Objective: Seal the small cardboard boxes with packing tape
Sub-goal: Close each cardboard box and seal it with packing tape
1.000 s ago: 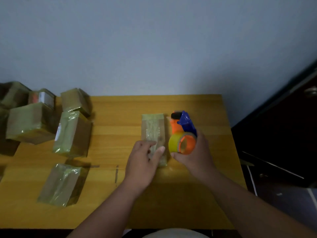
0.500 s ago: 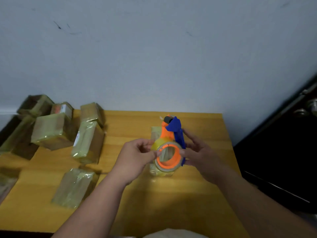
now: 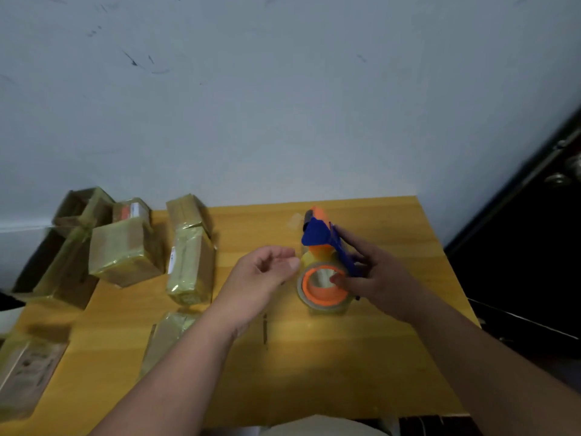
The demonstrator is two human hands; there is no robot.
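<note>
An orange and blue tape dispenser (image 3: 318,237) with a roll of clear tape (image 3: 323,283) stands tilted over the middle of the wooden table (image 3: 345,366). My right hand (image 3: 374,275) grips it from the right, thumb on the orange core. My left hand (image 3: 265,273) hovers at the roll's left with fingers loosely curled and the thumb tip at the roll's edge; I see nothing held in it. The small box being taped is mostly hidden behind the dispenser; a yellowish strip of it (image 3: 327,310) shows under the roll.
Several tape-wrapped boxes crowd the left side: one large (image 3: 125,253), one upright (image 3: 191,265), one flat under my left forearm (image 3: 166,338), one at the near left edge (image 3: 28,369). An open carton (image 3: 78,206) leans at the wall. A dark door (image 3: 534,262) stands right.
The dispenser came off the small box's side and was raised in front of me. My left hand left the box, reached to the roll, then drew slightly back. The view tilted upward.
</note>
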